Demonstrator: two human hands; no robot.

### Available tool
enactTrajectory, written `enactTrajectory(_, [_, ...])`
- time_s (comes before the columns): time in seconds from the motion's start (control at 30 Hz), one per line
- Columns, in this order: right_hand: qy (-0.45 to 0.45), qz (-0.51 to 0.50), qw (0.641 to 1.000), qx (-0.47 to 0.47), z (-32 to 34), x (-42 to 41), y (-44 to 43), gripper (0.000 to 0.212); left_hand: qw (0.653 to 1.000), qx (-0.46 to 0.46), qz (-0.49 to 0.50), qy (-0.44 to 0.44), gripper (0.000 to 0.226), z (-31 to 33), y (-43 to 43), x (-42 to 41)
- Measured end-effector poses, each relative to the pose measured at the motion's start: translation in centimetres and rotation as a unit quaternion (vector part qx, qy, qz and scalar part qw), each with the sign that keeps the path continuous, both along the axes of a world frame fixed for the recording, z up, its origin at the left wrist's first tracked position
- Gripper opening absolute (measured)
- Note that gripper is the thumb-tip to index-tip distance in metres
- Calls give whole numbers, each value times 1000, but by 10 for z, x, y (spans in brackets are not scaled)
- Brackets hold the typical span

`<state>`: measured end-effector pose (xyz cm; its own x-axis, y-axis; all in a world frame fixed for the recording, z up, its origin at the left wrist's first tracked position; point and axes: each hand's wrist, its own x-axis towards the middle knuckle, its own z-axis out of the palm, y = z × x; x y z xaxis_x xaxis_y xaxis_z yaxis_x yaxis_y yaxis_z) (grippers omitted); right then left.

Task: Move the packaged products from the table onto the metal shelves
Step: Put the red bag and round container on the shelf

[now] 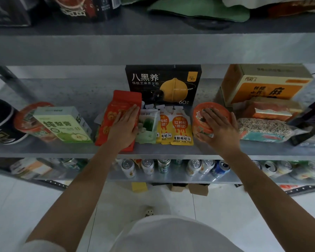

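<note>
I log, on the middle grey metal shelf (162,151):
- Black flat carton with a yellow fruit print (163,84): upright at the back, centre.
- Red flat pouch (116,113): lying left of centre. My left hand (125,126) rests on top, fingers straight and flat, clasping nothing.
- Orange round tub (205,120): right of centre. My right hand (219,130) lies over its lid, fingers spread, not curled round it.
- Yellow sachets (182,130): between pouch and tub, untouched.

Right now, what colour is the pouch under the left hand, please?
Pouch is red with orange print; head view.
</note>
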<state>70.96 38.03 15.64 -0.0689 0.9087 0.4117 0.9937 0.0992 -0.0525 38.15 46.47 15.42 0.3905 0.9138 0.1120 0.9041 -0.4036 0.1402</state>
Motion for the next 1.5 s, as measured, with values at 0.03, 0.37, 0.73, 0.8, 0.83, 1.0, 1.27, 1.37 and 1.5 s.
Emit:
enactTrajectory(0.03, [1, 0, 1000, -1, 0, -1, 0, 68, 1000, -1, -1, 7, 70, 2, 4, -1])
enactTrajectory(0.37, [3, 5, 1000, -14, 7, -7, 3, 71, 999, -33, 5, -42, 60, 5, 18, 0])
enactTrajectory(0.73, [0, 7, 998, -55, 13, -6, -1, 72, 997, 4, 81, 2, 69, -12, 16, -19])
enactTrajectory(0.8, [-2, -4, 998, -67, 14, -6, 1, 72, 996, -1, 85, 1, 63, -11, 22, -15])
enactTrajectory(0.83, [-2, -6, 997, -71, 14, -6, 2, 72, 996, -4, 86, 3, 62, -9, 25, -13])
enactTrajectory(1.0, [22, -15, 999, -32, 18, -8, -3, 72, 994, 17, 87, -72, 61, 13, 12, 2])
enactTrajectory(1.27, [104, -296, 943, 111, 24, -48, -104, 55, 953, 57, -231, -185, 55, 56, -34, 77])
enactTrajectory(1.37, [151, -467, 869, 57, 7, -80, -186, 54, 915, 26, -369, -161, 52, 45, -62, 101])
enactTrajectory(1.5, [203, -659, 724, 17, -11, -158, -307, 55, 836, -36, -539, -90, 52, 24, -131, 120])
